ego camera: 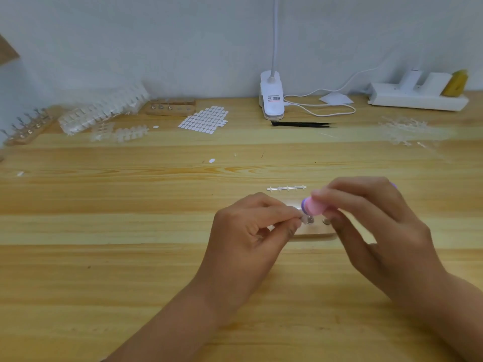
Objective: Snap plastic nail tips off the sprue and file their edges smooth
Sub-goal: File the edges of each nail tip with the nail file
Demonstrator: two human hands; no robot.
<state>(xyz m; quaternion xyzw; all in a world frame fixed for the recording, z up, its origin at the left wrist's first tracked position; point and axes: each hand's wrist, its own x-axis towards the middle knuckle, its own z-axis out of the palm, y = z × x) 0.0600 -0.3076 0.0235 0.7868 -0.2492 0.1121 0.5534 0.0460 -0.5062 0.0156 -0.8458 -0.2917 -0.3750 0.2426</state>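
Note:
My left hand (251,231) pinches a small clear nail tip (300,215) between thumb and forefinger, just above a low wooden holder (316,234) with metal studs. My right hand (373,220) grips a pink and purple file block (312,205), whose end meets the nail tip. A bare white sprue strip (286,188) lies on the table right behind my hands.
Far left: packs of clear nail tips (104,111), loose sprues (125,133) and wooden stud holders (171,107). A sheet of white adhesive tabs (205,118), black tweezers (300,124), a clip lamp (271,96), a pile of spent sprues (403,128) and a white power strip (418,100) line the back.

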